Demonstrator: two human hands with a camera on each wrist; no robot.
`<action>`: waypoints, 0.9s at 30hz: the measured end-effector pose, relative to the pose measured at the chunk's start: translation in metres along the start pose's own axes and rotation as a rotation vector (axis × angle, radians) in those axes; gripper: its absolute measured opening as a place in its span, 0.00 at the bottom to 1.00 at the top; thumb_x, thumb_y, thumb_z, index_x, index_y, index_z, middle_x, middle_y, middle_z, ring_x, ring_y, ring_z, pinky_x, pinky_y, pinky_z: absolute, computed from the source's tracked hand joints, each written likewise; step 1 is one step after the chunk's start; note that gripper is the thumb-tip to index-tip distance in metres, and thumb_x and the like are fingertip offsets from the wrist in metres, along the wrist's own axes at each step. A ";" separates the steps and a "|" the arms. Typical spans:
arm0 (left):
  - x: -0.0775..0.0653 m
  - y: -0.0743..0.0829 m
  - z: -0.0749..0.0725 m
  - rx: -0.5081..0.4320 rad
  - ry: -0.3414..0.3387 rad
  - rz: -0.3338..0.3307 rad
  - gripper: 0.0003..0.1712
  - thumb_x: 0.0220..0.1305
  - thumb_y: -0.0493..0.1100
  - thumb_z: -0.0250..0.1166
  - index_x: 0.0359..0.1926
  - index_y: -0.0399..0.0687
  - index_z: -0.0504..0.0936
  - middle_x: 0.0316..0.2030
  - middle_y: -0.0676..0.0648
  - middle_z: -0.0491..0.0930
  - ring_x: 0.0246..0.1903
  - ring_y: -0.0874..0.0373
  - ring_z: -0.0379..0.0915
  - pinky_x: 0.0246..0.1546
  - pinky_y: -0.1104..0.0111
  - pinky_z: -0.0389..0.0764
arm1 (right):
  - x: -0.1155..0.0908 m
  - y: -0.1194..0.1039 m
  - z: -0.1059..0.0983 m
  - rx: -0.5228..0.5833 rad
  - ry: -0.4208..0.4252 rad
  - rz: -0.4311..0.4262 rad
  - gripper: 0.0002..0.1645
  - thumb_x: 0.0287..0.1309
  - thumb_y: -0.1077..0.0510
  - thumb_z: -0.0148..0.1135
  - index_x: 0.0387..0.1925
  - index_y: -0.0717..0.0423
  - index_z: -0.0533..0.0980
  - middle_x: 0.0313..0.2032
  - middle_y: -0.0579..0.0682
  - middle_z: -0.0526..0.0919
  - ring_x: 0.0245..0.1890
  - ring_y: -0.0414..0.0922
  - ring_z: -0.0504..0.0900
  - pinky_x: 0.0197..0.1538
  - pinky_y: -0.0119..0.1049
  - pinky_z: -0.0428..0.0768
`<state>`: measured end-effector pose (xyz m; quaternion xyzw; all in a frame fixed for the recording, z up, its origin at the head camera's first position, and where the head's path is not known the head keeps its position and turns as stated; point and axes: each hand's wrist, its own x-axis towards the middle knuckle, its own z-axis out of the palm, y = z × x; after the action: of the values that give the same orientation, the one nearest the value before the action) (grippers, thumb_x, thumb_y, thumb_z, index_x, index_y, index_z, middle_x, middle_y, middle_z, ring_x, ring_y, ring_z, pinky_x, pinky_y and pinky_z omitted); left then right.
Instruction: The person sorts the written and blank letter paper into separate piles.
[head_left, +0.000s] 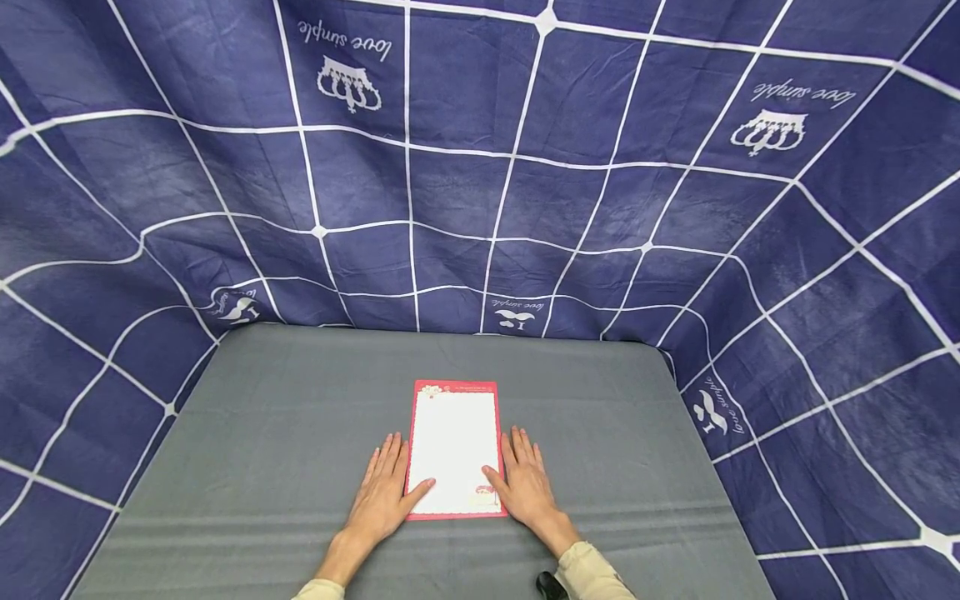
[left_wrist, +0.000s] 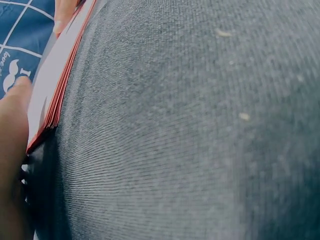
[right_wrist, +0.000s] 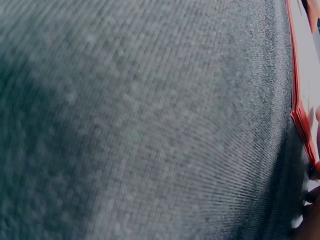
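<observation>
A neat stack of red-bordered white paper sheets [head_left: 454, 446] lies upright to me on the grey surface, with small printed decorations at its top left and bottom right. My left hand [head_left: 381, 497] rests along its left edge, fingers straight and the thumb over the white face. On the opposite edge my right hand [head_left: 528, 486] mirrors it, its thumb reaching onto the sheets. In the left wrist view, layered red edges of the stack [left_wrist: 64, 85] show beside the left thumb [left_wrist: 14, 115]. The right wrist view catches the stack's layered edge [right_wrist: 296, 80] at far right.
A grey cloth-covered table [head_left: 300, 400] spreads around the sheets. Blue fabric with white grid lines [head_left: 465, 192] hangs behind it and along both sides. Near the right sleeve [head_left: 588, 571] a small black object [head_left: 550, 586] shows at the bottom edge.
</observation>
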<state>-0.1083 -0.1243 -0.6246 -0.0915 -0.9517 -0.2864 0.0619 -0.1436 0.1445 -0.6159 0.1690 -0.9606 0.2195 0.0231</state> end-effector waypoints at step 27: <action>-0.003 0.003 0.003 -0.029 0.023 -0.006 0.48 0.69 0.65 0.55 0.73 0.31 0.59 0.73 0.34 0.57 0.74 0.42 0.47 0.72 0.49 0.43 | -0.001 0.000 0.002 0.016 0.034 -0.009 0.44 0.69 0.39 0.55 0.73 0.65 0.59 0.72 0.66 0.58 0.74 0.59 0.52 0.72 0.58 0.51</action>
<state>-0.1047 -0.1201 -0.6261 -0.0864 -0.9470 -0.3013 0.0706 -0.1423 0.1444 -0.6180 0.1698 -0.9575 0.2300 0.0388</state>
